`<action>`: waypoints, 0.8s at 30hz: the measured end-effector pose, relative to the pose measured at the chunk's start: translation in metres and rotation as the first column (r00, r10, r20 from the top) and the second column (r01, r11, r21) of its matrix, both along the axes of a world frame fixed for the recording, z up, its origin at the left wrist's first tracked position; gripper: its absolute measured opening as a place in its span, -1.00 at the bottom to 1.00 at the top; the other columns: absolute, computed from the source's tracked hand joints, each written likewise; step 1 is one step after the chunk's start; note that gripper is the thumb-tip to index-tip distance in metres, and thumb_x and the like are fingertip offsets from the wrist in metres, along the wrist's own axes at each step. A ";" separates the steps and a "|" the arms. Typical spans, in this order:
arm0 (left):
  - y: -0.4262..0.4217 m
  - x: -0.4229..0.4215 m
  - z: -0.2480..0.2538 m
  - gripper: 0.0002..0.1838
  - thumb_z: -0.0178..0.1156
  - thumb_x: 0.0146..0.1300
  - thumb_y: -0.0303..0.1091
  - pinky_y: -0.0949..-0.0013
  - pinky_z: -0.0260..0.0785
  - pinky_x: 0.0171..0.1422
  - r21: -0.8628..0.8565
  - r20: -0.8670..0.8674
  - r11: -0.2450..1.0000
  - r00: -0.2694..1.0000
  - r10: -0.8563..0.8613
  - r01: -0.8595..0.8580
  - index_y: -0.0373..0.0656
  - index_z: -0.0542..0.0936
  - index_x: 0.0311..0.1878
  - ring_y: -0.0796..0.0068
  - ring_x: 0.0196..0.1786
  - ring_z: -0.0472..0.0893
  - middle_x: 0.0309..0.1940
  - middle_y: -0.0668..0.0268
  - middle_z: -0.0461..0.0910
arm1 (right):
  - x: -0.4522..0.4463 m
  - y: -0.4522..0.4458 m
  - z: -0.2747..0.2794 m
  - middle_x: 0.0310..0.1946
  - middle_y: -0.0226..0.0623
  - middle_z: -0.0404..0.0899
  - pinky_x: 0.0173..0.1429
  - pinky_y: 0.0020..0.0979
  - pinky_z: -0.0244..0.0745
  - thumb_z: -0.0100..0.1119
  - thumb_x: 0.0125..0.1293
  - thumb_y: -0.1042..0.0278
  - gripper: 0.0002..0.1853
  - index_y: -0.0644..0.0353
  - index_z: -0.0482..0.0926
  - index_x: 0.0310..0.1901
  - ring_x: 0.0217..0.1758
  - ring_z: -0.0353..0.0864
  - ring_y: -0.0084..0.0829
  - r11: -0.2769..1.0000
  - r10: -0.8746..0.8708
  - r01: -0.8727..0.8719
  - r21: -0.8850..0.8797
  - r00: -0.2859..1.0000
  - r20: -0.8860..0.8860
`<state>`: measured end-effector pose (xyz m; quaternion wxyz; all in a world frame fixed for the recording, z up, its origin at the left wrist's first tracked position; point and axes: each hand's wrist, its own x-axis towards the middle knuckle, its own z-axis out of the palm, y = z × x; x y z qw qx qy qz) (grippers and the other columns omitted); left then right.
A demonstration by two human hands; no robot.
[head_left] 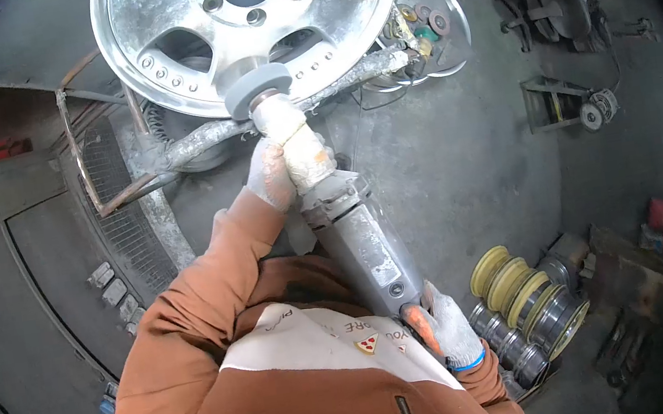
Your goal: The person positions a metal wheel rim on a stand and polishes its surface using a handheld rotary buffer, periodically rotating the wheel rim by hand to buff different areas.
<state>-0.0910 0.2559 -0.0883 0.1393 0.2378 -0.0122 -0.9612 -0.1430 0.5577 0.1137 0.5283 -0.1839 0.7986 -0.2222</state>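
Note:
A large power grinder [364, 245] with a grey metal body runs diagonally across my front. My left hand [271, 175], in a whitish glove, is wrapped round its cloth-bound neck close to the head. At the rear end of the body, my right hand [443, 325] grips it, wearing a white glove with orange on the fingers. The round grey grinding wheel [257, 87] at the tip overlaps the lower edge of a shiny alloy car wheel [179, 25]. I cannot tell whether the two touch. The car wheel's top is cut off by the frame.
A dust-coated metal stand [203, 140] supports the car wheel. Small abrasive discs [424, 24] lie in a dish beside it. Stacked wheel rims [522, 299] stand on the floor at lower right. A small wheeled machine [589, 113] sits farther right, near a wall.

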 end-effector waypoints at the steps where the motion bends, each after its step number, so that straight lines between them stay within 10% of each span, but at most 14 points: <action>1: 0.004 -0.005 -0.003 -0.65 0.23 0.35 -0.12 -0.13 0.55 0.03 -0.005 -0.011 1.000 1.000 -0.002 0.002 -0.19 0.51 0.01 0.01 -0.16 0.66 -0.19 0.04 0.62 | -0.003 -0.001 0.000 -0.32 0.09 0.60 -0.15 -0.15 0.50 0.18 0.42 0.01 -0.48 0.39 0.46 0.09 -0.29 0.62 -0.09 1.000 0.005 -0.005 -0.004 1.000 -0.002; 9: 0.041 -0.091 0.007 -0.75 0.38 0.25 -0.29 0.27 0.58 -0.28 -0.114 0.080 0.992 0.994 0.071 -0.061 -0.07 0.52 -0.12 0.40 -0.43 0.63 -0.42 0.32 0.59 | -0.066 0.045 -0.044 -0.53 0.06 0.58 -0.28 -0.14 0.49 0.17 0.40 -0.05 -0.41 0.54 0.46 -0.13 -0.46 0.60 -0.07 0.987 -0.135 0.123 -0.107 0.984 -0.118; 24: 0.047 -0.037 -0.019 -0.67 0.29 0.31 -0.20 -0.03 0.64 0.03 -0.336 0.189 0.923 0.946 0.263 -0.190 -0.24 0.52 -0.04 0.04 -0.15 0.72 -0.17 0.04 0.66 | -0.128 0.051 -0.152 -0.17 0.36 0.64 0.00 -0.01 0.53 0.18 0.37 -0.08 -0.31 0.54 0.43 0.14 -0.02 0.66 0.28 0.977 0.094 -0.083 -0.195 0.994 0.047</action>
